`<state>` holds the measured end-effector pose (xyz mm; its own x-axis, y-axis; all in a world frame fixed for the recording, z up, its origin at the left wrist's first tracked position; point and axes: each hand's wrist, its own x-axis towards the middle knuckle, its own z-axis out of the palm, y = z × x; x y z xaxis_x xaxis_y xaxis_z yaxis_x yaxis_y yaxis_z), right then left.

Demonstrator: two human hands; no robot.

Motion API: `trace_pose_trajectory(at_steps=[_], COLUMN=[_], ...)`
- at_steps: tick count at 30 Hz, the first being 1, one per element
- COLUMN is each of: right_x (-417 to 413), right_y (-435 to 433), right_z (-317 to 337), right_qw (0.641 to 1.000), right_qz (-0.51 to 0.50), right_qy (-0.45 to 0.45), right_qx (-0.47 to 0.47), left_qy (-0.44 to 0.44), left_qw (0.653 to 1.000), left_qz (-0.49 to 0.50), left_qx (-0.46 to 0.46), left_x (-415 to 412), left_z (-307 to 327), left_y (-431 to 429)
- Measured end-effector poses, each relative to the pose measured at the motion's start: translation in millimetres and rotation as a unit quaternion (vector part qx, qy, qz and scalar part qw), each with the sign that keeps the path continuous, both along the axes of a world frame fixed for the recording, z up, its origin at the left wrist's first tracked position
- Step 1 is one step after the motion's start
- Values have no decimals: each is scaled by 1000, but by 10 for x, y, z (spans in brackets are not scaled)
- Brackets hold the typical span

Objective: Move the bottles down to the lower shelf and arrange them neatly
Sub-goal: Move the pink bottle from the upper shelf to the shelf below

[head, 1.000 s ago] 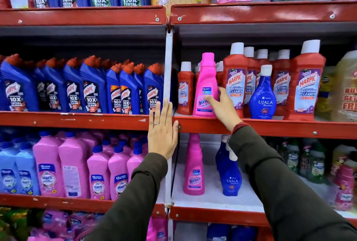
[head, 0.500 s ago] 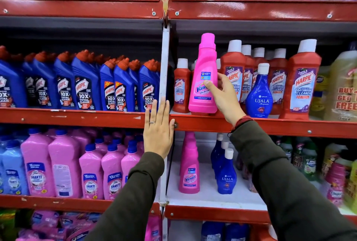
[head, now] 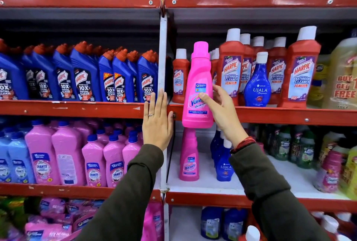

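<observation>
1. Head view: the right hand (head: 222,111) is gripping the pink Vanish bottle (head: 198,90) at its label, thumb in front, fingers behind; the bottle is hanging clear in front of the middle shelf edge (head: 270,115).
2. The left hand (head: 157,122) is lying flat and empty against the white upright (head: 162,51).
3. The bottle is standing upright, long axis vertical, cap up, label outward.
4. Advice: lower it straight, clearing the edge, beside the second Vanish bottle (head: 189,157) below the right hand.

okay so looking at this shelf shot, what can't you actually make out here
Head view only:
- Back of the pink Vanish bottle: the right hand wraps it.
- Rear blue Ujala bottles on the lower shelf: hidden behind the right wrist.
- Yellow jug: cut off by the right edge.
- Bottom-shelf blue bottles: labels blurred.
- Left hand: palm unseen against the upright.
</observation>
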<state>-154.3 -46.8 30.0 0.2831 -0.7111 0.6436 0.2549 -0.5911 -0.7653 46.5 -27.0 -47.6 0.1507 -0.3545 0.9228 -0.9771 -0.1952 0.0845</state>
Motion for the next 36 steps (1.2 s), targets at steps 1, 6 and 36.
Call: trace_pose_trajectory(at_steps=[1, 6, 36], right_x=[-8, -37, 279], right_y=[13, 29, -572], right_z=[-92, -651, -2624], right_qw=[1000, 1000, 984], right_qz=[3, 15, 14], right_qy=[-2, -8, 88], right_qx=[5, 21, 157], left_qy=[0, 12, 48], left_qw=[1000, 999, 984], left_qz=[-4, -24, -1], left_qx=[-6, -18, 171], left_x=[-11, -101, -11], left_z=[-47, -441, -2444], left_y=[17, 88, -25])
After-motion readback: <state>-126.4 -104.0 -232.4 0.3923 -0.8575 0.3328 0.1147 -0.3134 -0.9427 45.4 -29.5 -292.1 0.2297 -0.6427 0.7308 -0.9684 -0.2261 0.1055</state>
